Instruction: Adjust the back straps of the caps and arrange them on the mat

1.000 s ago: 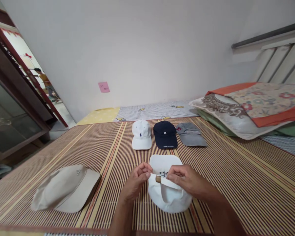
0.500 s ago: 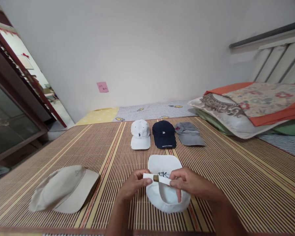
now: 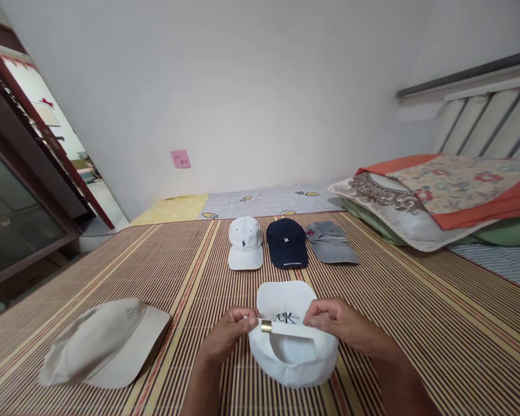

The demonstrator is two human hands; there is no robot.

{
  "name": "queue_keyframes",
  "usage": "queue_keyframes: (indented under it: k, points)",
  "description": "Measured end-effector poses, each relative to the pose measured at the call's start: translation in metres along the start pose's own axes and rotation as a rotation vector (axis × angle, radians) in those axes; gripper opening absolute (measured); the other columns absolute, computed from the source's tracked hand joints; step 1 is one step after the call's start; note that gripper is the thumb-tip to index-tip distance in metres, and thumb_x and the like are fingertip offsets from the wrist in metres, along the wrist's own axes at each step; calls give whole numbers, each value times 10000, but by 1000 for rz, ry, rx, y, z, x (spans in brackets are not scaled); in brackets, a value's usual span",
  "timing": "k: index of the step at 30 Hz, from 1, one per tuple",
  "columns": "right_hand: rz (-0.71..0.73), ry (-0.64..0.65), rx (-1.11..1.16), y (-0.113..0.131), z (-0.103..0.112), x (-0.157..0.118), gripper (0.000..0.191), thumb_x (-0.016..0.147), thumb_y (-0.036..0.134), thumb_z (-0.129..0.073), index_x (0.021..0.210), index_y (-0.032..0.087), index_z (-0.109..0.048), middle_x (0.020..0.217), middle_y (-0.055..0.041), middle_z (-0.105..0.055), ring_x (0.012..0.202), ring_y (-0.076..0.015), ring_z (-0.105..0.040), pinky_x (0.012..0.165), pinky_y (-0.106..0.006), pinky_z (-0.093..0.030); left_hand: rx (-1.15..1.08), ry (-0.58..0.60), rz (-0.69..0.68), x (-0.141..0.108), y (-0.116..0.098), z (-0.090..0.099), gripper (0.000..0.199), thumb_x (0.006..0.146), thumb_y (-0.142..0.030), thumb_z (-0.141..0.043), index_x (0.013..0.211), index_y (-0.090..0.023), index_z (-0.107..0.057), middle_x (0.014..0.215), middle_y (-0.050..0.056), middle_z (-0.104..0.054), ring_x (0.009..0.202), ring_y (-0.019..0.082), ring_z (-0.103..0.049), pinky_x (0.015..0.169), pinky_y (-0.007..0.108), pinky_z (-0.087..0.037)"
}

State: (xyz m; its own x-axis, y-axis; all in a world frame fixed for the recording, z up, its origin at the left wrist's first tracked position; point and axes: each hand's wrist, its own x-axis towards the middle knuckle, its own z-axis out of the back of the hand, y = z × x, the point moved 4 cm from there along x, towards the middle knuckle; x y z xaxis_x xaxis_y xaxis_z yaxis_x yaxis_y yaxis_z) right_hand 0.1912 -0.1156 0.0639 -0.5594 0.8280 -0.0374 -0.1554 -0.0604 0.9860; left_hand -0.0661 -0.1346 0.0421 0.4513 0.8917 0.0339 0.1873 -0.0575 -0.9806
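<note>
A white cap [image 3: 292, 370] with CK lettering lies on the striped mat in front of me, its back opening facing me and its brim pointing away. My left hand [image 3: 236, 329] pinches the cap at the left end of its back strap, beside a brass-coloured buckle [image 3: 266, 326]. At the strap's right end, my right hand [image 3: 340, 323] has its fingers closed on the cap's edge. The strap [image 3: 292, 330] runs across the opening between both hands.
Beyond stand a white cap [image 3: 245, 242], a navy cap [image 3: 287, 242] and a grey cap [image 3: 331, 241] in a row. A beige cap [image 3: 106, 341] lies left on the mat [image 3: 199, 346]. Pillows [image 3: 381, 196] are piled at right, near a wall [image 3: 286, 86].
My hands have moved apart slightly and the strap now lies straight across the cap's opening. The buckle has shifted left, towards my left hand. The view has tilted a little.
</note>
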Motion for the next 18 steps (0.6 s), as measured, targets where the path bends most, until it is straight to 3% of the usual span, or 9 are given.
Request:
queue_keyframes:
  k: [4, 10, 16, 18]
  points:
    - [32, -166, -36, -1, 10, 1, 459, 862, 620, -676, 891, 165, -734, 704, -29, -708, 671, -186, -593, 661, -310, -390, 50, -34, -44, 2, -2, 0, 479, 917, -584, -661, 737, -143, -715, 717, 33, -617, 689, 154, -504, 697, 288, -362]
    - [113, -493, 3, -14, 30, 8, 446, 879, 625, -649, 884, 184, -713, 709, -37, -717, 725, -218, -648, 768, -357, -469, 143, -286, -94, 6, -3, 9, 443, 917, -590, -660, 795, -166, -709, 769, 26, -656, 695, 147, -506, 689, 274, -373]
    - [103, -558, 39, -29, 37, 13, 434, 821, 630, -684, 838, 198, -716, 683, -49, -729, 711, -233, -664, 767, -373, -503, 158, -536, -39, 9, 9, 28, 459, 868, -629, -685, 777, -179, -691, 737, 23, -673, 669, 150, -509, 656, 272, -361]
    - [85, -558, 38, -30, 35, 14, 412, 803, 608, -697, 826, 197, -718, 665, -49, -728, 689, -229, -659, 730, -361, -497, 151, -571, -29, 9, 10, 30, 459, 846, -634, -701, 777, -180, -687, 722, 21, -669, 666, 154, -519, 640, 270, -355]
